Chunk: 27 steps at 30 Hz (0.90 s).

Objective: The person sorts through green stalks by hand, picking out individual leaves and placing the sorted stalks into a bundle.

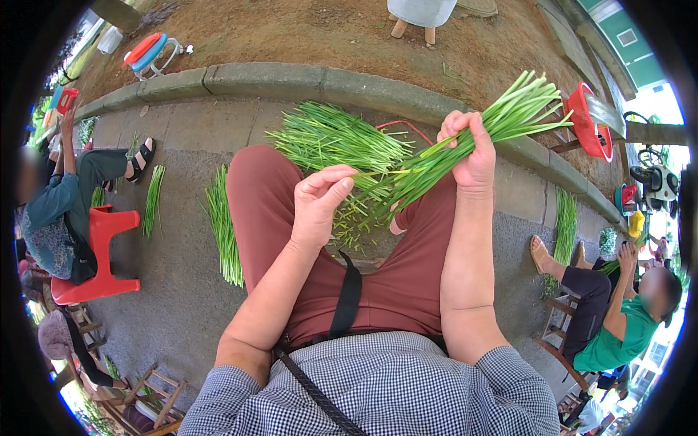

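My right hand (473, 150) grips a thick bunch of long green garlic chives (510, 117), raised above my right knee. The pale ends fan out to the upper right, and the darker leaf tips hang towards the lower left. Between thumb and fingertips, my left hand (322, 204) pinches a thin yellowish leaf (384, 173) at the bunch's tip end. Beyond my knees, a large heap of chives (332, 133) lies on the pavement. Short cut bits (351, 226) are scattered between my feet. Another pile of chives (226, 234) rests beside my left leg.
A stone kerb (262, 79) curves across in front. To the left, a person sits on a red plastic chair (101, 261); a small chive bundle (154, 201) lies nearby. On the right, a seated person in a green shirt (621, 340) also handles greens. A red basket (591, 122) stands beyond the kerb.
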Available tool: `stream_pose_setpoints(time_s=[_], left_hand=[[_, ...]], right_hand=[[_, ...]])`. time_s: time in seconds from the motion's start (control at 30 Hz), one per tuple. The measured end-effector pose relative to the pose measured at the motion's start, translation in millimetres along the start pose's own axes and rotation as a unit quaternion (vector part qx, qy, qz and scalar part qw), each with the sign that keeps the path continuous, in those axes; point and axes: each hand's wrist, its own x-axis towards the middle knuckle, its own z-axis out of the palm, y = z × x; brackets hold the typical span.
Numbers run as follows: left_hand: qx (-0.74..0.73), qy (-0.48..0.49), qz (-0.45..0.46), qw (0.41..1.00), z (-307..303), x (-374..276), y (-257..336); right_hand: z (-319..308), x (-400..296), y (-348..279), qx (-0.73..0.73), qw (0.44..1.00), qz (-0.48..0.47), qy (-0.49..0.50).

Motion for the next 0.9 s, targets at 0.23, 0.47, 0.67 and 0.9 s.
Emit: stream_pose_setpoints(time_s=[0.23,0.47,0.67,0.9], left_hand=[[-0.208,-0.068,-0.104,0.970,-3.5,5.5,4.4],[-0.244,-0.113,-0.122,0.955,-9.9,5.3,2.7],[-0.216,-0.074,-0.129,0.965,-6.4,4.0,5.9],[-0.111,-0.036,-0.131,0.985,-4.6,5.6,0.4]], right_hand=[[0.9,0.9,7.9,-0.074,0.997,0.018,0.017],[8.2,0.3,9.9,-0.087,0.995,0.033,0.026],[7.7,-0.2,10.2,-0.091,0.994,0.040,0.039],[6.4,-0.2,10.7,-0.088,0.995,0.031,0.046]])
